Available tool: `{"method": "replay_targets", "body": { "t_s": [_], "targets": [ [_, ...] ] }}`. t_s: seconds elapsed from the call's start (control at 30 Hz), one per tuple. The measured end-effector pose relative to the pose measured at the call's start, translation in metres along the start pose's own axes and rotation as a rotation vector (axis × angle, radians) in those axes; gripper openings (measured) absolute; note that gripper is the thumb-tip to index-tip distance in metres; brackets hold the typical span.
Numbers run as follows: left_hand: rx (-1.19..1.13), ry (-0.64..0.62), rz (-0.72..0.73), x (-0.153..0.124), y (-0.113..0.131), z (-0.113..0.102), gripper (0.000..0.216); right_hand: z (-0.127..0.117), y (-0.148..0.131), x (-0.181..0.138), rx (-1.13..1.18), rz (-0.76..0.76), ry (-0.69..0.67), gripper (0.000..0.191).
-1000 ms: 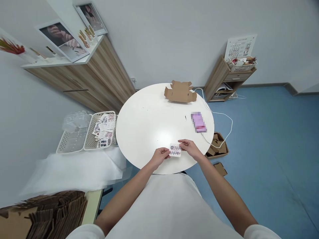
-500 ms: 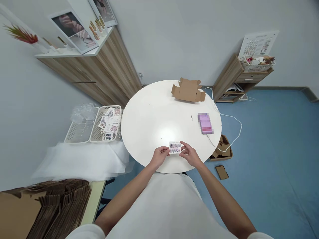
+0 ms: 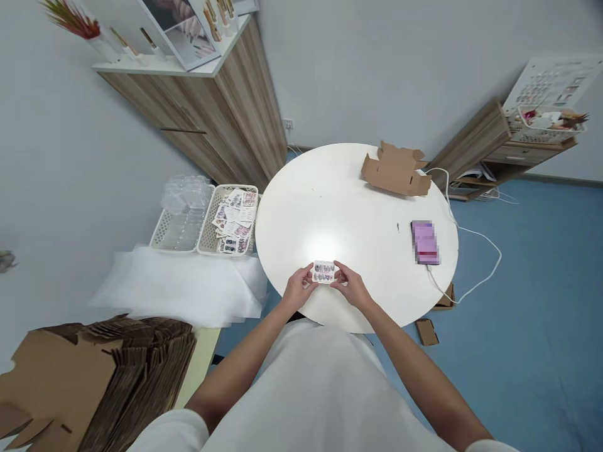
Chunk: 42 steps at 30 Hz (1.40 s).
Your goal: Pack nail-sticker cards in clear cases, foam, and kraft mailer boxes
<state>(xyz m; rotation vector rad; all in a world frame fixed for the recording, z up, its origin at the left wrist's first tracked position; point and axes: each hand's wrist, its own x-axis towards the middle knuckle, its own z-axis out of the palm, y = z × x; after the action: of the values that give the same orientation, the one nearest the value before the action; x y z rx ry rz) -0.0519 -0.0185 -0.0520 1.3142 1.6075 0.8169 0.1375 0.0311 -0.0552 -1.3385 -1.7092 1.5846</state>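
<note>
A small white card of press-on nails (image 3: pixel 324 272), two rows of patterned nails on it, is held over the near edge of the round white table (image 3: pixel 301 207). My left hand (image 3: pixel 298 289) pinches its left side between thumb and fingers. On the opposite side, my right hand (image 3: pixel 352 286) grips the card with thumb and fingertips. The nails face up toward me. Whether the card touches the tabletop I cannot tell.
An unfolded brown cardboard box (image 3: pixel 396 169) lies at the table's back right, near a blurred purple phone (image 3: pixel 425 243) on a white cable. At left are a basket of nail cards (image 3: pixel 230 220), a basket of clear plastic cases (image 3: pixel 181 213), white sheets (image 3: pixel 183 282) and stacked flat cardboard (image 3: pixel 141 370).
My view has turned left, so the table and furniture sit further right in the picture. Both hands keep their hold on the nail card.
</note>
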Motion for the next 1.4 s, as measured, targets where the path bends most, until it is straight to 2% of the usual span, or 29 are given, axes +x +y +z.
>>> {"method": "replay_targets", "body": {
  "t_s": [0.27,0.47,0.63,0.77,0.9,1.1,1.4],
  "targets": [
    [0.150,0.060,-0.104,0.019,-0.057,-0.069,0.053,0.087,-0.011,0.063,-0.133,-0.018,-0.061,0.060],
    [0.267,-0.001,-0.121,0.030,-0.087,-0.095,0.054,0.130,-0.003,0.089,-0.361,0.065,-0.080,0.061],
    [0.403,-0.063,-0.088,0.034,-0.092,-0.095,0.056,0.145,-0.003,0.093,-0.496,0.092,-0.020,0.060],
    [0.430,-0.062,-0.082,0.030,-0.092,-0.093,0.059,0.148,-0.007,0.091,-0.499,0.124,0.016,0.060],
    [0.283,-0.027,-0.129,0.021,-0.091,-0.090,0.063,0.150,-0.007,0.081,-0.305,0.153,0.099,0.061],
    [0.061,0.015,-0.156,0.016,-0.091,-0.086,0.059,0.161,-0.009,0.070,0.029,0.209,0.214,0.058],
    [0.036,0.097,-0.152,0.042,-0.096,-0.104,0.057,0.173,-0.020,0.103,0.162,0.188,0.235,0.058]
  ]
}}
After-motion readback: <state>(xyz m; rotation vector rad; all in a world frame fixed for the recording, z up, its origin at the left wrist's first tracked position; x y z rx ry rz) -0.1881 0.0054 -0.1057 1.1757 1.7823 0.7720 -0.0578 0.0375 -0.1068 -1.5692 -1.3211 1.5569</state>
